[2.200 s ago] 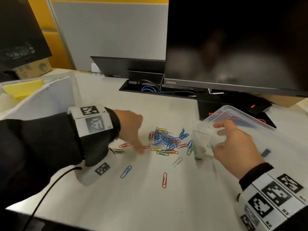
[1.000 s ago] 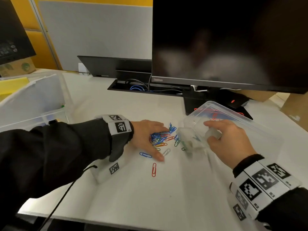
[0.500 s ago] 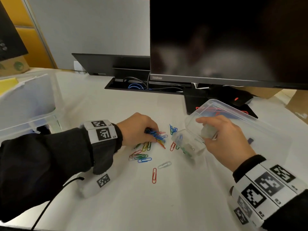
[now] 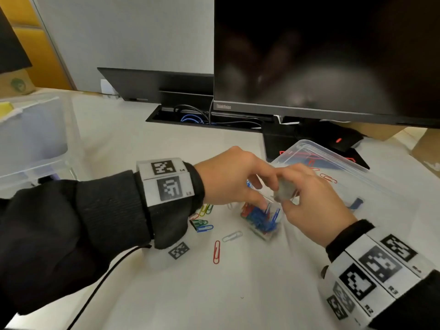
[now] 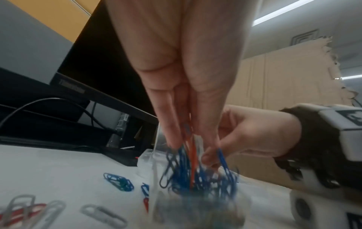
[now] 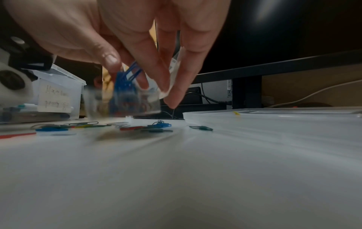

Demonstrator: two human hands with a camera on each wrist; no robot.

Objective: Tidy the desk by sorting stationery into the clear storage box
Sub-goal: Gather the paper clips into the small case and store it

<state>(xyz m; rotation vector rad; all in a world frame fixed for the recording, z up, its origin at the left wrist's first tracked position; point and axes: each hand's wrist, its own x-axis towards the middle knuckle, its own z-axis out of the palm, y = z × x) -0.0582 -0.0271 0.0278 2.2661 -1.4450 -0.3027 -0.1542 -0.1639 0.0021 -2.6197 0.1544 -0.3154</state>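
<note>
Clear plastic, a small paper-clip case (image 4: pixel 260 221), tilted just above the white surface (image 4: pixel 238 282) and gripped at its rim by the curled fingers of the right hand (image 4: pixel 314 206). Half a second back, empty-looking and apart from the left hand; now stuffed with a bunch of blue and red wire paper clips (image 5: pixel 188 167). Left hand (image 4: pixel 228 179) moved from the scattered pile to directly over the case mouth, fingertips (image 5: pixel 172 136) pinched on the tops of those clips, pushing them down. Meaning, most likely: bulk of the pile now contained, only stragglers left. Loose coloured clips (image 4: pixel 202 222) left of the case, a red one (image 4: pixel 216 251) and a pale one (image 4: pixel 232 236) nearer the person. Large clear storage box (image 4: pixel 357 177) just right of the case, behind the right hand, a few clips already inside. Black monitor (image 4: pixel 333 55) beyond the case.
</note>
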